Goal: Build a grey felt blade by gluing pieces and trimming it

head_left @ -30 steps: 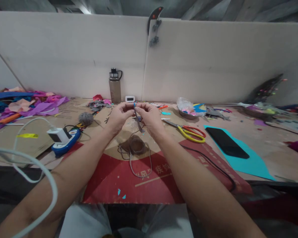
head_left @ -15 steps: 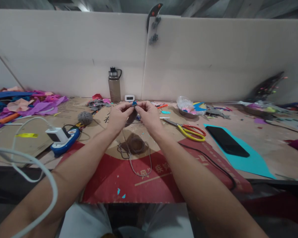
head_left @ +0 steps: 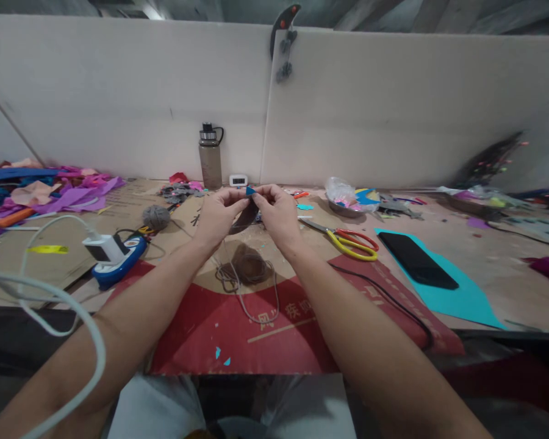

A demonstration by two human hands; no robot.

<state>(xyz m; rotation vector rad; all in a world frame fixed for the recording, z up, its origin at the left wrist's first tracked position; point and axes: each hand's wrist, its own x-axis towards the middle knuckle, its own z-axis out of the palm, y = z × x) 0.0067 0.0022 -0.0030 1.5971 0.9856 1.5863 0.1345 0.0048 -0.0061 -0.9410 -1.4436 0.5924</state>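
My left hand [head_left: 218, 213] and my right hand [head_left: 274, 213] meet above the cardboard, fingertips pinched together. Between them sits a small blue piece [head_left: 250, 191], its point sticking up; whether it is felt or paper I cannot tell. A dark curved piece [head_left: 244, 221] hangs just below the fingers, partly hidden by them. Thin grey yarn [head_left: 240, 286] trails down from near my left hand and lies in loose loops on the red and brown cardboard [head_left: 201, 341]. Tiny turquoise scraps [head_left: 218, 353] lie closer to me.
Scissors [head_left: 352, 244] with red and yellow handles and a black phone [head_left: 416, 259] on turquoise sheet lie to the right. At left are a blue power strip [head_left: 119, 265], a yarn ball [head_left: 156, 216] and a white cable [head_left: 96, 341]. Behind stand a bottle [head_left: 210, 158] and small clock [head_left: 238, 180].
The blue piece has turned slightly between my fingertips and shows more. Both hands stay in nearly the same place; the dark piece below has tilted a little.
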